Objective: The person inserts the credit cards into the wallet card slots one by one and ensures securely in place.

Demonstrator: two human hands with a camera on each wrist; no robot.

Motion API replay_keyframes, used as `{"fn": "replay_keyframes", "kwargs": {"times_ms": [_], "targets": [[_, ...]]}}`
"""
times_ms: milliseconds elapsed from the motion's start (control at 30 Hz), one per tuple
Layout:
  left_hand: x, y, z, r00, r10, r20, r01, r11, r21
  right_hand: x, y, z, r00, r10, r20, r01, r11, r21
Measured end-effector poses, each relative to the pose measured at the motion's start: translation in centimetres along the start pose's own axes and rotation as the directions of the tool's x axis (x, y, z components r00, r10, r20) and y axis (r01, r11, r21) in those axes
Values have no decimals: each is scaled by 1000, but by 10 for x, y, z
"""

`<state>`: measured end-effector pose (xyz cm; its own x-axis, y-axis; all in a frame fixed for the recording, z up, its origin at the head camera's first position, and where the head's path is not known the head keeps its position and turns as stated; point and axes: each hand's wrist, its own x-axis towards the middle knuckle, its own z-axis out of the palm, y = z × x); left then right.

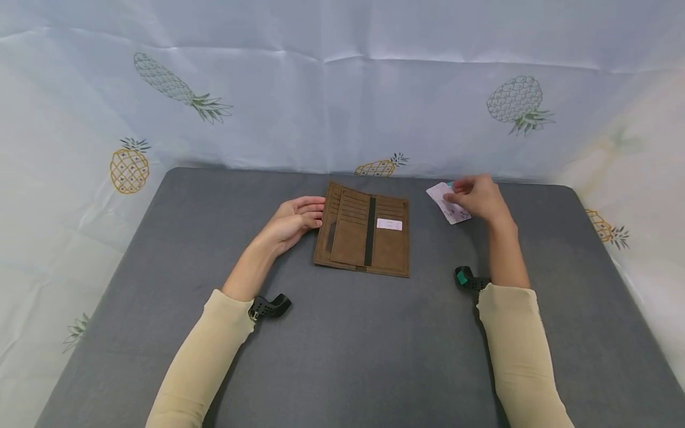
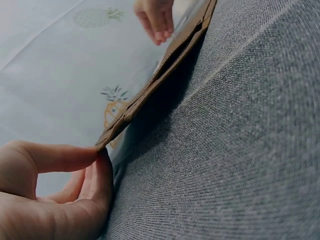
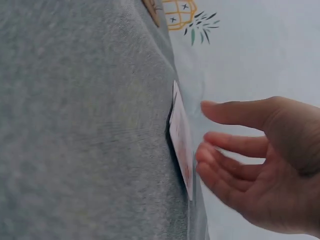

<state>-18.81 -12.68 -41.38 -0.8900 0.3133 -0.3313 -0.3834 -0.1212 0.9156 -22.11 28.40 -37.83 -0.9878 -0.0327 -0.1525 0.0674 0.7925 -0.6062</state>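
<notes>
A brown bifold wallet lies opened out on the grey table, its left part raised along the outer edge. My left hand pinches that edge between thumb and fingers; the left wrist view shows the grip on the wallet's edge. A white card peeks from a slot on the wallet's right side. To the right of the wallet, pale pink cards lie in a small fanned stack. Just over the stack hovers my right hand, thumb and fingers apart with nothing between them in the right wrist view.
The grey cloth-covered table reaches back to a pale curtain printed with pineapples. Black wrist-camera mounts sit at both wrists, the left mount and the right mount close over the tabletop.
</notes>
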Motion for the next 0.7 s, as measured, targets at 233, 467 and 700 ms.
{"fn": "replay_keyframes", "kwargs": {"times_ms": [233, 467, 700], "targets": [[0, 0, -1, 1000, 4, 11, -4, 1000, 6, 3, 2, 6, 998, 22, 66, -14, 992, -129], [1, -2, -1, 1000, -1, 3, 1, 1000, 18, 3, 4, 7, 997, 46, 57, -40, 994, -106], [0, 0, -1, 1000, 9, 9, -9, 1000, 15, 6, 3, 7, 999, 31, 24, -28, 995, -93]]}}
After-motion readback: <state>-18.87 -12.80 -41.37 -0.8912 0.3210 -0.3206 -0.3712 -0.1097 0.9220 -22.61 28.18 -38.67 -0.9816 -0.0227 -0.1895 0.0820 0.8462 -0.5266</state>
